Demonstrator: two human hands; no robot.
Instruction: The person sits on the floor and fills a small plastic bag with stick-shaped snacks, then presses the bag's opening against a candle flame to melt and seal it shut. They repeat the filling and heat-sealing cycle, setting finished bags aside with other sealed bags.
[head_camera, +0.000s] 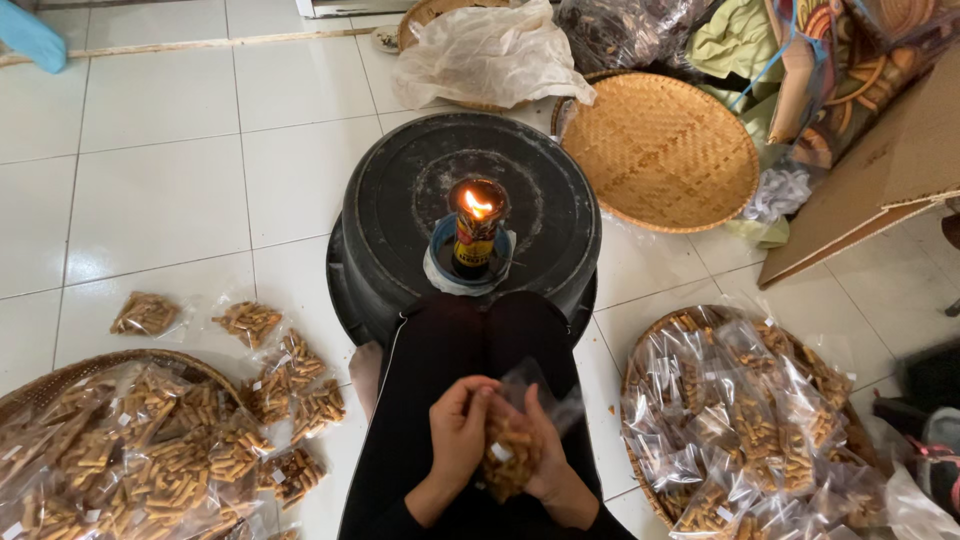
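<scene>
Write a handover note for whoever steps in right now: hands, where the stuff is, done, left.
Left hand and right hand: both gripping one clear snack bag over the lap, its open top pinched upward.
Lit flame can stands on the upturned black tub, straight ahead.
Done, judged by position: filled bags piled in the left basket and on the floor beside it.
Left: more bags heaped in the right basket; whether they are sealed cannot be told.
Empty woven tray sits behind the tub.

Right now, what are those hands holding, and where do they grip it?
A small clear bag of snack sticks; the left hand and right hand pinch its sides near the open top.
</scene>
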